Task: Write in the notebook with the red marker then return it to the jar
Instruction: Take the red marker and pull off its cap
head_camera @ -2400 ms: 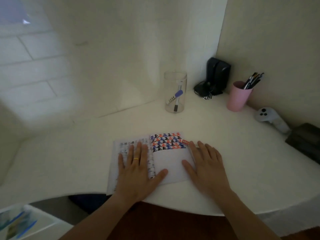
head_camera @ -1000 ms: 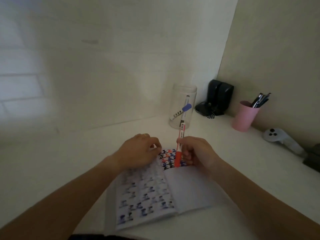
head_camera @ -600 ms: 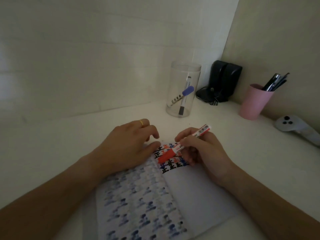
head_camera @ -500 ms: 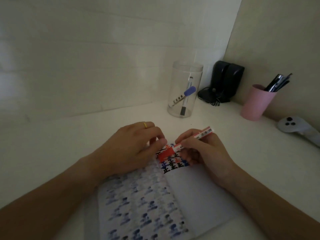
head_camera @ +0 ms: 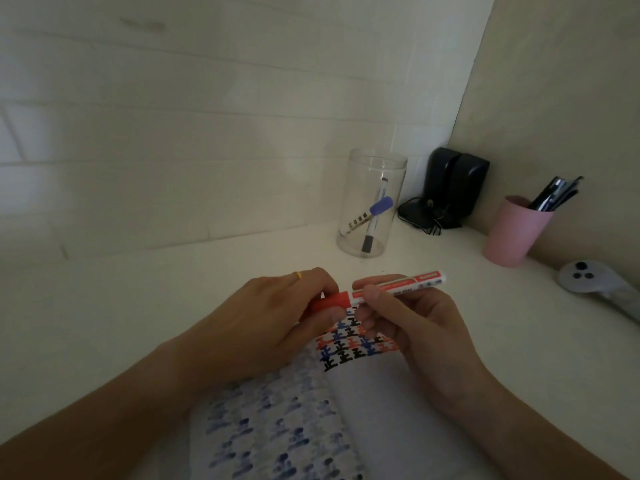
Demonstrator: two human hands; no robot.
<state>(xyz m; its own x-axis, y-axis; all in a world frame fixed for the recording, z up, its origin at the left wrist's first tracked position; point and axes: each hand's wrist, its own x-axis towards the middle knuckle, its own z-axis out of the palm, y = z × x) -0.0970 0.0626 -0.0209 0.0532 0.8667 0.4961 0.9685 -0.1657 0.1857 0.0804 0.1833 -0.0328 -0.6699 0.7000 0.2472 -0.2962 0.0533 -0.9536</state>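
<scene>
Gripping the red marker (head_camera: 381, 289) level above the open notebook (head_camera: 349, 403) — right hand (head_camera: 415, 320) closed around the white barrel, left hand (head_camera: 273, 320) closed on the red cap (head_camera: 329, 301), which looks still seated. Uncapping seems the step in hand; no fresh writing yet. Notebook lies flat on the desk (head_camera: 138, 306), top rows already filled with red, blue and black characters. Clear jar (head_camera: 370, 206) stands well behind, holding two other markers. Risks: a sudden cap release could jerk the tip across the page or fingers — and the notebook, unpinned, might slide once writing starts.
</scene>
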